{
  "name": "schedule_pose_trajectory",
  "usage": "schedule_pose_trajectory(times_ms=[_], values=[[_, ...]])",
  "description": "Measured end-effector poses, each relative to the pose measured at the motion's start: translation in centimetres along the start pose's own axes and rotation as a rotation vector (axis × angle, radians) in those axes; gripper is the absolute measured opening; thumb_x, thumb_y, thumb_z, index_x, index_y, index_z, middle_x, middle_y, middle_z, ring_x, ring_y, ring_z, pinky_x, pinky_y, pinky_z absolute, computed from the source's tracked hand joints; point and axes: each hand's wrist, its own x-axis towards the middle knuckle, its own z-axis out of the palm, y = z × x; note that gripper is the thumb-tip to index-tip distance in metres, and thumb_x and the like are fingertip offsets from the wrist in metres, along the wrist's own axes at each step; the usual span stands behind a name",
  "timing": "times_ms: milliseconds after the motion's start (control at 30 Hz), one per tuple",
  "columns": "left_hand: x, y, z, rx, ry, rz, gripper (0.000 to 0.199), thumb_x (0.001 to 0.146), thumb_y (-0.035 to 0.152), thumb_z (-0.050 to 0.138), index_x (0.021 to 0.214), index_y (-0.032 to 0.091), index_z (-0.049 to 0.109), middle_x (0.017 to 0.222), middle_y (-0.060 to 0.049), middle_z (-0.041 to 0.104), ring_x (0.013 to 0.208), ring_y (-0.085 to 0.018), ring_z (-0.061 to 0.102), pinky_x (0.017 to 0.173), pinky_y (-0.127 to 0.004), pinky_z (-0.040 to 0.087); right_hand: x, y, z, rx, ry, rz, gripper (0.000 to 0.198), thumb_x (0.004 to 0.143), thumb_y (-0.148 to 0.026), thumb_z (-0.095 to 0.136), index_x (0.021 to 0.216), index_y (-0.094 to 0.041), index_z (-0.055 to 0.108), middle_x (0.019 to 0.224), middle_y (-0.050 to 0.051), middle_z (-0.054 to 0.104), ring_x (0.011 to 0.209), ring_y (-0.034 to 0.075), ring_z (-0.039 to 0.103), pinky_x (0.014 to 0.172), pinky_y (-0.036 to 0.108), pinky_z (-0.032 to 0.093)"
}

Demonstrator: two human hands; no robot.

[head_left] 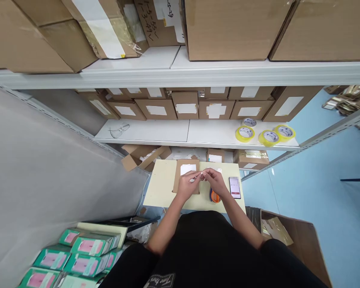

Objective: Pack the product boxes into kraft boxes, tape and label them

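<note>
Both hands meet above the middle of a cream table (160,188). My left hand (189,184) pinches its fingertips together over a flat brown cardboard box (178,182) with white paper (186,168) on top. My right hand (214,180) touches fingertips with the left, also in a pinch. Something small and white shows between the fingertips, too small to name. Just below my right hand sits an orange and blue tape dispenser (215,196), partly covered. A phone (235,187) with a lit screen lies at the table's right side.
Ahead stands a shelf (156,130) with labelled cardboard boxes (160,109), several tape rolls (270,137) and glasses (119,130). An open carton (144,156) is behind the table's left. Green packages (84,264) are stacked lower left; a large carton (300,240) stands lower right.
</note>
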Motion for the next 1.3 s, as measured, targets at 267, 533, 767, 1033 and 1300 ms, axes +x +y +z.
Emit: schedule_pose_trajectory(times_ms=[267,533,767,1033,1300], values=[[-0.3,-0.4,0.3,0.098,0.106,0.097,0.015,0.094,0.030,0.070,0.100,0.027,0.084,0.095,-0.006,0.082,0.086,-0.020,0.077,0.082,-0.037,0.065,-0.1,-0.1,0.6,-0.243,0.048,-0.079,0.029,0.098,-0.049,0.060,0.086,-0.024,0.069,0.079,0.002,0.070,0.074,0.019,0.065,0.072,0.032,0.053],[-0.5,-1.1,-0.1,-0.334,0.144,-0.436,0.033,0.091,0.048,0.070,0.099,0.017,0.081,0.098,-0.008,0.080,0.091,-0.023,0.074,0.080,-0.034,0.061,-0.2,-0.4,0.9,-0.255,0.060,-0.055,0.027,0.095,-0.049,0.063,0.083,-0.025,0.066,0.080,0.003,0.070,0.071,0.019,0.062,0.069,0.033,0.051],[-1.3,-1.6,-0.8,-0.376,0.005,-0.414,0.038,0.085,0.053,0.077,0.103,0.020,0.083,0.108,-0.009,0.080,0.098,-0.025,0.074,0.089,-0.037,0.060,-0.1,1.1,1.8,-0.183,-0.009,0.038,0.030,0.093,-0.054,0.064,0.085,-0.025,0.063,0.082,0.002,0.068,0.077,0.020,0.065,0.072,0.032,0.052],[-1.6,-4.3,-4.2,-0.372,-0.015,-0.353,0.039,0.091,0.057,0.070,0.084,0.021,0.083,0.098,-0.008,0.079,0.097,-0.026,0.072,0.089,-0.037,0.057,1.8,2.6,5.7,-0.101,-0.032,0.110,0.039,0.087,-0.062,0.072,0.084,-0.024,0.064,0.083,0.002,0.068,0.079,0.019,0.062,0.075,0.032,0.051],[-0.9,-10.4,-11.8,-0.587,0.097,-0.592,0.049,0.075,0.065,0.081,0.079,0.015,0.081,0.075,-0.005,0.074,0.075,-0.023,0.068,0.075,-0.035,0.056,3.6,3.5,9.9,-0.118,0.083,0.119,0.037,0.083,-0.057,0.076,0.074,-0.024,0.062,0.075,0.000,0.063,0.070,0.019,0.057,0.068,0.032,0.049]])
